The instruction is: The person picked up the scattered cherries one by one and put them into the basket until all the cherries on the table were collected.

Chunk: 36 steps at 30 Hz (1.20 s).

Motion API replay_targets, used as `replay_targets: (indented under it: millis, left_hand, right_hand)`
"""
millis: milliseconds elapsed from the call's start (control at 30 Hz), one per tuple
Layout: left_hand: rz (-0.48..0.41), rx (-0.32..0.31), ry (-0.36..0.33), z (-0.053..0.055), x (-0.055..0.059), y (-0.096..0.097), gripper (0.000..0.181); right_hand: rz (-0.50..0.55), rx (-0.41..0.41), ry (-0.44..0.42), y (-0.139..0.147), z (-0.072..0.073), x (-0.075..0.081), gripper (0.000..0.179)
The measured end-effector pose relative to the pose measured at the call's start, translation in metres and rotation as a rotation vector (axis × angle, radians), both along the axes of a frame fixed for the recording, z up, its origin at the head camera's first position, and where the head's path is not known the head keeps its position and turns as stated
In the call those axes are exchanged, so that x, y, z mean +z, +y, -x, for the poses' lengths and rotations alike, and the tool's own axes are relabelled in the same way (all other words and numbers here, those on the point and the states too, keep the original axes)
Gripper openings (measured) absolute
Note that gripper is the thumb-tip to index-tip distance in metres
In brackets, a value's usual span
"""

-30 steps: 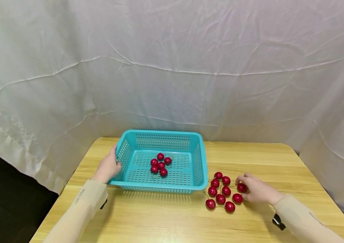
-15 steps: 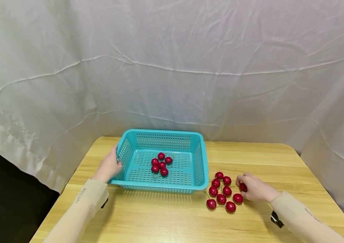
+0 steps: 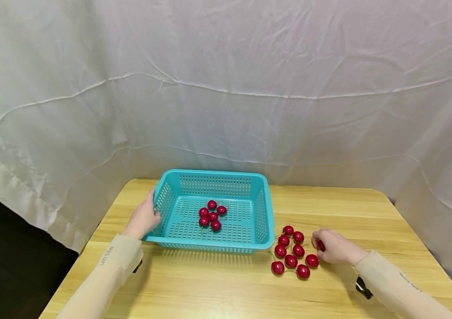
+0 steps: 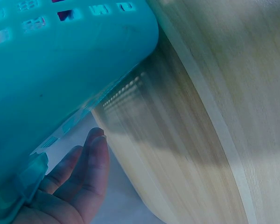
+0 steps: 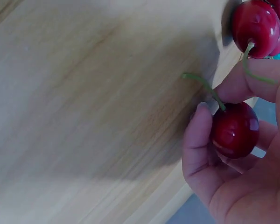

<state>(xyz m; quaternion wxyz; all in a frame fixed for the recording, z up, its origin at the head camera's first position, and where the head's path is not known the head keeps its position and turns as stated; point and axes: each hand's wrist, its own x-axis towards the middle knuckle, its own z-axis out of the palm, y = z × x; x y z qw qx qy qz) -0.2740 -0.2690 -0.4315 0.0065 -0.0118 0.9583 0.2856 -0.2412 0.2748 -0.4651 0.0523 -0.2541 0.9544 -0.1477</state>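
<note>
A turquoise plastic basket (image 3: 210, 246) with slotted walls stands on the wooden table, several red cherries (image 3: 213, 216) lying on its floor. My left hand (image 3: 143, 218) grips the basket's left rim; in the left wrist view its fingers (image 4: 97, 163) reach along the outside of the wall. Right of the basket, my right hand (image 3: 335, 247) pinches one cherry (image 5: 235, 130), its green stem pointing away from the palm. Seen from the head, most of that cherry is hidden behind the fingers. A loose group of cherries (image 3: 290, 261) lies between this hand and the basket.
Pale curtains (image 3: 226, 110) hang close behind the table (image 3: 210, 288) and on both sides. The table's far edge runs just behind the basket. A dark area (image 3: 6, 248) lies past the left edge.
My right fingers have closed further round the cherry, covering more of it. The left hand and basket stay essentially in place.
</note>
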Motion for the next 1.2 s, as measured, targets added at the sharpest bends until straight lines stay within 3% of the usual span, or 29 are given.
replay_targets:
  millis: [433,667,1200]
  left_hand:
    - [-0.002,0.006,-0.012,0.000,0.000,0.000,0.083]
    - [-0.008,0.011,-0.025,-0.001,0.001,0.001,0.083]
    - [-0.003,0.015,-0.025,0.001,0.000,0.000,0.084]
  right_hand:
    - [0.048,-0.014,-0.027,0.003,0.001,0.006,0.022]
    - [0.067,0.002,0.029,0.003,0.004,0.014,0.022]
    - [0.099,0.037,0.082,-0.022,0.009,0.058,0.023]
